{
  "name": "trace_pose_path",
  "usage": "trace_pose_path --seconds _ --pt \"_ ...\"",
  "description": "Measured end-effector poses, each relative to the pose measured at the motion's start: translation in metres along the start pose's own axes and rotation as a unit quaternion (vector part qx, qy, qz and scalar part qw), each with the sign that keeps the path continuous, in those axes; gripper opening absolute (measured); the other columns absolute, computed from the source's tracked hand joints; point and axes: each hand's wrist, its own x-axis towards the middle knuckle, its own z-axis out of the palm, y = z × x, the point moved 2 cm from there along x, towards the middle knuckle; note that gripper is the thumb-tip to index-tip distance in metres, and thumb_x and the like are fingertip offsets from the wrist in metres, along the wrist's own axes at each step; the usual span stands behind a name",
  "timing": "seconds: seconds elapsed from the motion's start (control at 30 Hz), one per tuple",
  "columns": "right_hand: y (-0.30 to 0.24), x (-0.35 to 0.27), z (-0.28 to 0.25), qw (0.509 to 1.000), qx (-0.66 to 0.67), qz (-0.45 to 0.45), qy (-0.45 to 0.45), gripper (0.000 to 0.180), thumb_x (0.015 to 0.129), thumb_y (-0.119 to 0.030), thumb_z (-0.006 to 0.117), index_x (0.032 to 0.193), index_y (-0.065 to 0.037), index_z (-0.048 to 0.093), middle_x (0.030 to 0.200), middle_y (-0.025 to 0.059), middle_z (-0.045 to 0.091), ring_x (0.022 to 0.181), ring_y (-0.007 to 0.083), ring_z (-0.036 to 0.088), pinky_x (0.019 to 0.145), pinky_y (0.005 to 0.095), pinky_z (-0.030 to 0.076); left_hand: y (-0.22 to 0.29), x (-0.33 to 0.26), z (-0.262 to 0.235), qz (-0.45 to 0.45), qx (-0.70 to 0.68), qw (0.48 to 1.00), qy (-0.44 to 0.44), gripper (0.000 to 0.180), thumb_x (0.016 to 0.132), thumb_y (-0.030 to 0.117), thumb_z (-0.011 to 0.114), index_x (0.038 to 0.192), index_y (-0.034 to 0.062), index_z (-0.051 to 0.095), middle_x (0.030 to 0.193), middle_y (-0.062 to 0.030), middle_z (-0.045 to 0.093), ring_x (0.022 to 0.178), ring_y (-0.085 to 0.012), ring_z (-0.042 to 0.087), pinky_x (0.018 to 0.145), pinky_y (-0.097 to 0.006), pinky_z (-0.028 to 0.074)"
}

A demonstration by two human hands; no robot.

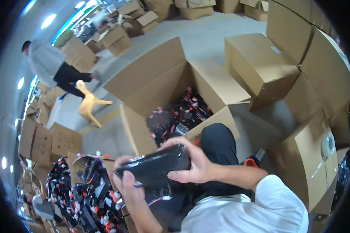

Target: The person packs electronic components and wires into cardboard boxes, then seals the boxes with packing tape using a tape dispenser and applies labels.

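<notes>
A warehouse floor of pale grey concrete spreads out beyond the hands, crowded with brown cardboard cartons — closed ones stacked to the right, more scattered far ahead.

Between the hands sits the glossy black, oblong plastic-wrapped unit. Its long axis runs from lower left up to the right, roughly across the body. The right hand wraps over its upper right end, fingers curled along the top edge and thumb underneath — a firm grasp. The left hand closes on the lower left end from below, thumb pressed on the near face. Both hands grip it, so neither is nearer; the right covers more of its length. Thin coloured wires with a small white plug hang from its underside, just below the hands.

Straight ahead of the hands, past a black-trousered knee, stands a large open cardboard box filled with a jumble of small black, red and white parts. To the left and below the left hand, a heap of similar black wrapped items spills from another carton. Just right of the right forearm lies a red-handled tool. Far off to the upper left, another person in a grey top bends near a yellow plastic chair.
</notes>
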Motion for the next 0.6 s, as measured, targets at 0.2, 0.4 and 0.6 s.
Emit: trace_pose_path --seconds 0.2,0.4,0.6 --pt "0.081 -0.046 -0.037 0.975 -0.042 0.182 0.118 0.057 0.109 -0.031 0.086 0.148 0.002 0.062 0.123 0.0114 0.073 0.116 0.0185 0.07 0.103 0.0368 0.058 -0.114 -0.065 0.02 -0.194 -0.028 0.97 0.141 0.046 0.095 0.016 0.075 0.136 -0.0035 0.068 0.123 -0.0119 0.073 0.113 -0.0225 0.072 0.106 -0.038 0.06" --pt "0.052 0.055 -0.078 0.99 -0.046 0.126 -0.053 0.068 0.107 -0.031 0.089 0.157 0.003 0.057 0.128 0.014 0.078 0.118 0.0209 0.074 0.106 0.0401 0.059 -0.061 0.013 0.011 -0.342 0.168 0.891 -0.246 0.079 0.07 0.004 0.094 0.144 -0.0077 0.068 0.126 -0.0105 0.081 0.114 -0.0191 0.077 0.103 -0.036 0.061" --pt "0.102 0.089 -0.116 0.984 0.041 0.122 -0.125 0.105 0.102 -0.04 0.095 0.177 0.003 0.035 0.144 0.0185 0.07 0.131 0.0244 0.07 0.115 0.041 0.057 -0.082 0.151 0.05 -0.135 -0.216 0.954 -0.156 0.061 0.113 0.023 0.07 0.166 -0.0013 0.056 0.161 -0.0202 0.067 0.149 -0.0354 0.067 0.129 -0.062 0.052"
